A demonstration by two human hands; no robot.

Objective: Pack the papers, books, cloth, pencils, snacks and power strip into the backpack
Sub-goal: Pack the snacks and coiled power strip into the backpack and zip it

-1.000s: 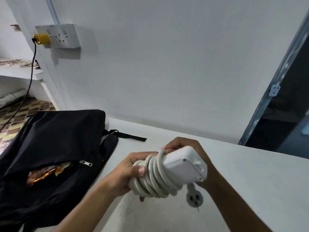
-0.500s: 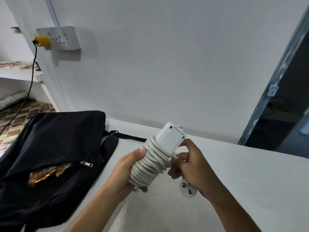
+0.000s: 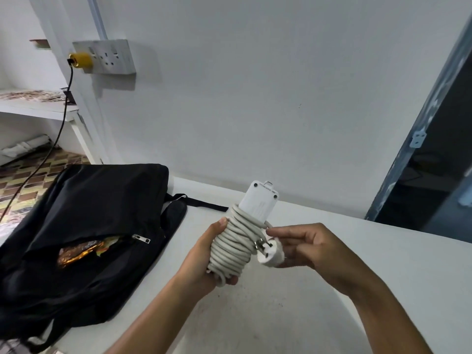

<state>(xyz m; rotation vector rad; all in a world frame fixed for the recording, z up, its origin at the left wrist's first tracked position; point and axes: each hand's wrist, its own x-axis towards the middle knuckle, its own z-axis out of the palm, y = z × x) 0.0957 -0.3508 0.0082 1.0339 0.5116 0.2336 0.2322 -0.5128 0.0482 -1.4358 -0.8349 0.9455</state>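
A white power strip (image 3: 259, 201) stands upright above the white table (image 3: 383, 277), its cord (image 3: 231, 247) coiled many times round its lower part. My left hand (image 3: 207, 261) grips the coiled bundle from the left and below. My right hand (image 3: 304, 245) pinches the cord's end beside the white plug (image 3: 268, 254), whose metal pins point left toward the coil. The black backpack (image 3: 84, 226) lies flat on the table's left part. Its front pocket is unzipped and a shiny orange snack wrapper (image 3: 79, 251) shows inside.
A white wall rises right behind the table. A wall socket (image 3: 112, 56) holds a yellow plug (image 3: 80, 60) with a black cable hanging to the patterned floor. A shelf (image 3: 33, 108) stands at far left, a dark door frame (image 3: 419, 139) at right.
My right hand let go of the strip's body and slid down to the cord's end, lifting the plug up beside the coil. The left hand keeps its grip on the bundle.
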